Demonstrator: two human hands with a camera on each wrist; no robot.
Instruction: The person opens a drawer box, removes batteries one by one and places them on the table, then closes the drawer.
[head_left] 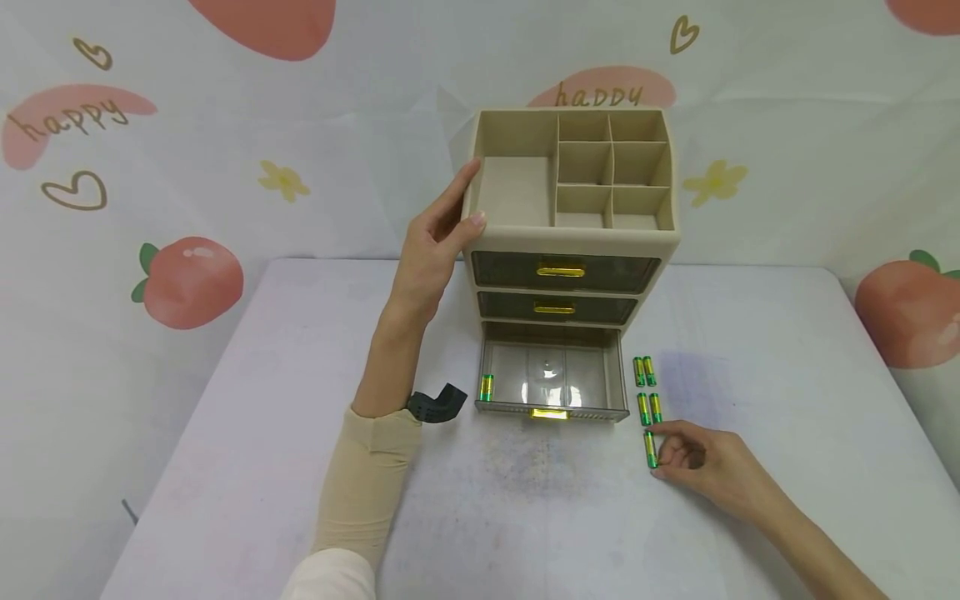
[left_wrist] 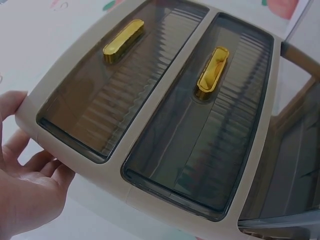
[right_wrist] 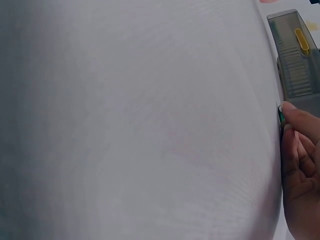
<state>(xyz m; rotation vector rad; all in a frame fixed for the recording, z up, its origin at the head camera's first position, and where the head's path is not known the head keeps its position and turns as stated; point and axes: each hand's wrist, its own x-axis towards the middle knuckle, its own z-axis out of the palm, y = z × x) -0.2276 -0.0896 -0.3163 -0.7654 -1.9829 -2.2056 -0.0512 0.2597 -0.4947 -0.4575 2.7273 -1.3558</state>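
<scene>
A beige desktop organizer [head_left: 573, 242] stands at the back of the table, with two dark drawers shut and its clear bottom drawer [head_left: 585, 367] pulled out. One green and yellow battery [head_left: 487, 387] stands in that drawer's front left corner. My left hand [head_left: 431, 250] holds the organizer's left side near the top, thumb by the front edge; in the left wrist view the fingers [left_wrist: 37, 160] curl along its side. To the right of the drawer, my right hand [head_left: 712, 467] pinches a battery [head_left: 650, 448] by its ends, thumb and forefinger at the table surface.
Several more batteries [head_left: 644, 371] lie in pairs on the white table [head_left: 247, 467], right of the open drawer. Open compartments [head_left: 585, 162] fill the organizer's top. A black curved piece [head_left: 438, 404] sticks out from the left wrist. A printed cloth [head_left: 360, 125] hangs behind.
</scene>
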